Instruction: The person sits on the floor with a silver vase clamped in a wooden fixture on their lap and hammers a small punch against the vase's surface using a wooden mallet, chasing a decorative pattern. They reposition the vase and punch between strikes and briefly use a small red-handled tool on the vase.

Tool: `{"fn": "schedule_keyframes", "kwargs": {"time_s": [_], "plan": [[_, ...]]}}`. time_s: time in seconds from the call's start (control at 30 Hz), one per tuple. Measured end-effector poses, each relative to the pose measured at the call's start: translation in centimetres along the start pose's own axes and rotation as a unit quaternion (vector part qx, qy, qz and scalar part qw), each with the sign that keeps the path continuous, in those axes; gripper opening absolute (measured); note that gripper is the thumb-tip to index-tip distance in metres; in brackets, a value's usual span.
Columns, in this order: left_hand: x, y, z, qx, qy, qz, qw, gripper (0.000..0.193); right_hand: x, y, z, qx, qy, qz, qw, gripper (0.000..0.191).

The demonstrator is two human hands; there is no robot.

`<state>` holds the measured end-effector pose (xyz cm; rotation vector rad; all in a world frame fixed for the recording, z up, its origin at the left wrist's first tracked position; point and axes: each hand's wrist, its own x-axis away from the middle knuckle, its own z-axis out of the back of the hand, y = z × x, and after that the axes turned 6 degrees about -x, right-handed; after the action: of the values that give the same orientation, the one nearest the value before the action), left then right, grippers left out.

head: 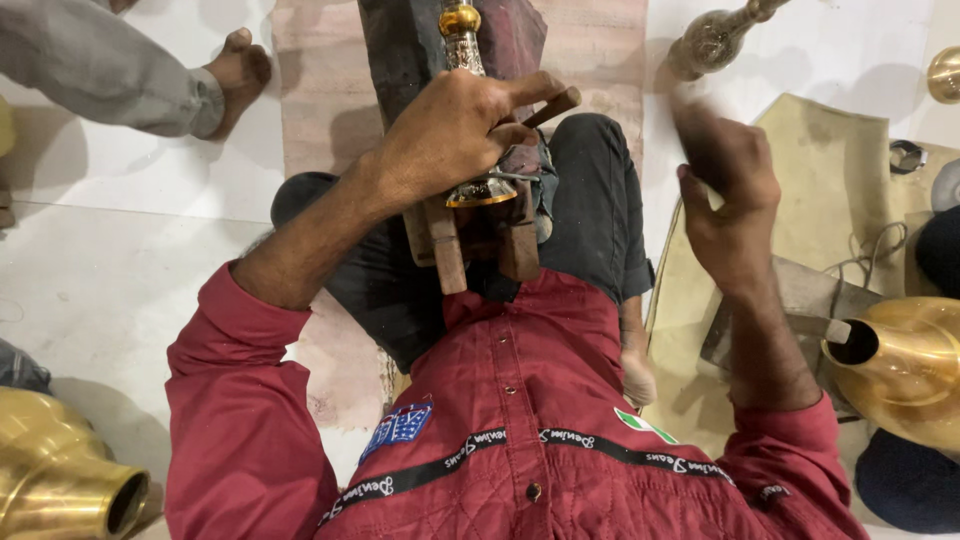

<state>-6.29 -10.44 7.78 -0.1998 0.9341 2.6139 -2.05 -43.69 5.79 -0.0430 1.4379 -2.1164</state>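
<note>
My left hand [455,130] grips an engraved brass and silver-coloured stem [463,45], pressing it onto a wooden block rest [445,245] held between my knees. A thin wooden-handled tool [552,105] sticks out between the fingers of that hand. Raised to the right, my right hand [725,185] is closed around something dark; its upper part is blurred, so I cannot tell what it holds. I sit on the floor in a red shirt and dark trousers.
Another person's bare foot [240,70] and grey trouser leg [100,65] are at the top left. Brass vessels lie at the bottom left [60,480] and right [905,365]. A brass neck piece [715,38] lies at the top right beside a tan mat [830,180].
</note>
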Motion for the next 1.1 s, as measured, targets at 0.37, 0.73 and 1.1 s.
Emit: {"fn": "schedule_keyframes", "kwargs": {"time_s": [0.37, 0.73, 1.1], "plan": [[0.0, 0.0, 0.6, 0.006, 0.030, -0.047, 0.998, 0.044, -0.3, -0.4, 0.0, 0.043, 0.005, 0.016, 0.999, 0.064], [0.5, -0.7, 0.0, 0.013, 0.044, -0.069, 0.997, 0.043, -0.8, -0.8, -0.2, 0.196, 0.011, 0.072, 0.978, 0.068], [0.9, -1.1, 0.1, -0.014, 0.043, -0.072, 0.996, 0.039, -1.1, -2.2, -0.1, 0.114, 0.018, -0.001, 0.993, 0.058]]}}
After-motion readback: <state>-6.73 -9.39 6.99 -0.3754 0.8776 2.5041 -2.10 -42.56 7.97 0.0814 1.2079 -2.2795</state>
